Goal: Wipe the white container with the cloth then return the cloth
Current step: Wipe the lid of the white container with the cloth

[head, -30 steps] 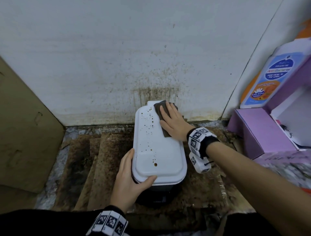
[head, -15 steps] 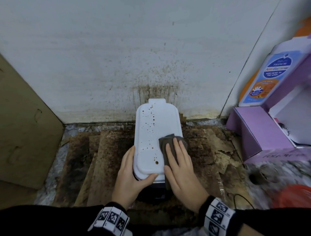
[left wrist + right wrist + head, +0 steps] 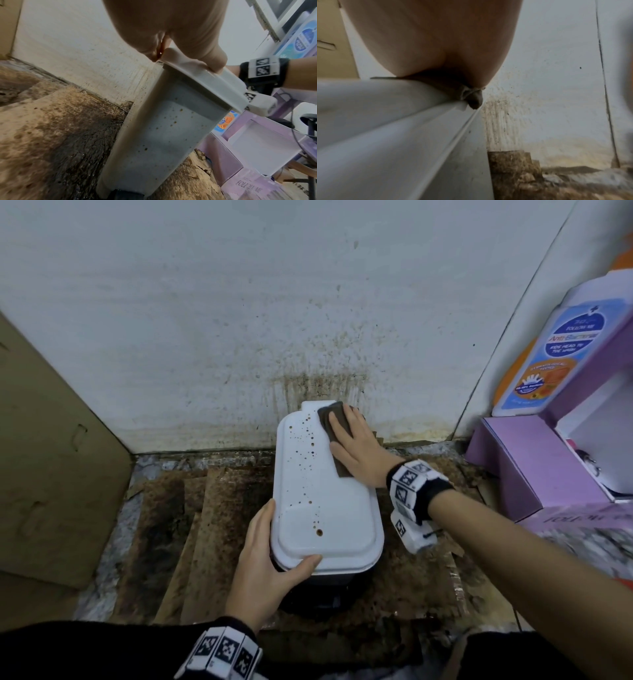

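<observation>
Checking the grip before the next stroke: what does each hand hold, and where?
Left hand grips the white container at its lid's near-left corner. Right hand presses flat on the cloth at the far end.

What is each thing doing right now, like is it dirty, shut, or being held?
Container: lid shut, upright, brown spots down the lid's left part.
Cloth: pressed flat on the lid's far right corner.
Right hand: flat on the cloth, fingers straight.
Left hand: grips the lid's near left corner, thumb on top.
Wall: splattered brown behind the container.
Purple box: open, beside the container.
Cardboard: stained, under the container.
</observation>
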